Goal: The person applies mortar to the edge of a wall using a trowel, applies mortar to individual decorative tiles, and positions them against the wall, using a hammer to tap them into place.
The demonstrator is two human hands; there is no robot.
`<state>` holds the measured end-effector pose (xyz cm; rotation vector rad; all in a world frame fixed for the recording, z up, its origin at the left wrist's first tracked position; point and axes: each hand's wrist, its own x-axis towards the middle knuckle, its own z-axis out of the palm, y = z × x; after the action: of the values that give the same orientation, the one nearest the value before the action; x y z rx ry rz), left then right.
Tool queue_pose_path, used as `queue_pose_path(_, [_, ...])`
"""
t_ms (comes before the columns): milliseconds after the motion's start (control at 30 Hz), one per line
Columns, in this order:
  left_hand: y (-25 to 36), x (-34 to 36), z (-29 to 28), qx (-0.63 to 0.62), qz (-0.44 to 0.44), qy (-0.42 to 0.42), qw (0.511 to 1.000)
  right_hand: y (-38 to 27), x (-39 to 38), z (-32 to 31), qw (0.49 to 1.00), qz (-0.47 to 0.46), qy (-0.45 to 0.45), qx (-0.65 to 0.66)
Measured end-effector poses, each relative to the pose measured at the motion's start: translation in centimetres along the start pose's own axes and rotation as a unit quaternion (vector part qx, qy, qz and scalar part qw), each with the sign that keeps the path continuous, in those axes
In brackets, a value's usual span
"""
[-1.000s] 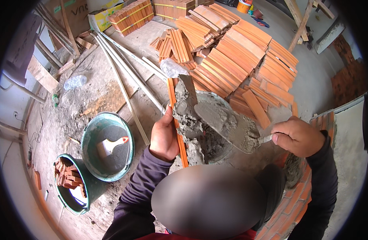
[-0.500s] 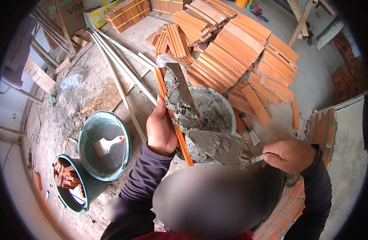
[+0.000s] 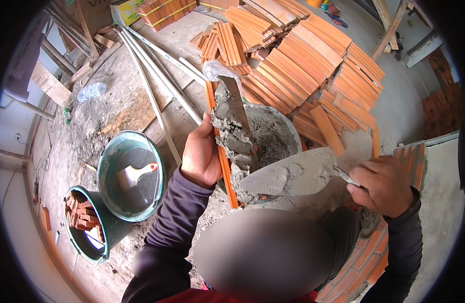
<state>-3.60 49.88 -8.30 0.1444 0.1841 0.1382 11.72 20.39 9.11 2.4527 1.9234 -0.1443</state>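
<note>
In my left hand (image 3: 199, 154) a long orange clay strip (image 3: 221, 159) stands on edge, its right face loaded with lumpy grey mortar (image 3: 231, 121). My right hand (image 3: 376, 184) is closed on the handle of a trowel (image 3: 298, 171), whose mortar-smeared blade reaches left to the lower end of the strip. Beneath both lies a round basin (image 3: 288, 129) holding grey mortar, partly hidden by the strip and the blade.
Stacks of orange clay strips (image 3: 308, 55) lie ahead, beside strapped bundles (image 3: 162, 12). White pipes (image 3: 157, 73) and a plastic bottle (image 3: 91, 91) lie leftward. A teal bucket with brush (image 3: 111, 197) adjoins another with brick pieces (image 3: 111, 235). A low brick edge (image 3: 358, 262) is at right.
The trowel blade moved down toward the strip's lower end, then turned flatter, showing a smoother face. The strip and my left hand moved slightly up; both hands keep their holds.
</note>
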Motion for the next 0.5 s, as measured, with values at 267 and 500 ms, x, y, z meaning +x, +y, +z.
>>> queue_pose_path(267, [-0.4,-0.6,0.6,0.001,0.02,0.057,0.998,1.6,4.6,-0.4,0.992,-0.033,0.053,-0.112])
queue_pose_path(500, [0.3,-1.1,0.1,-0.113,-0.02,0.039,0.993,1.9,4.5,-0.4,0.999,-0.025,0.029,-0.034])
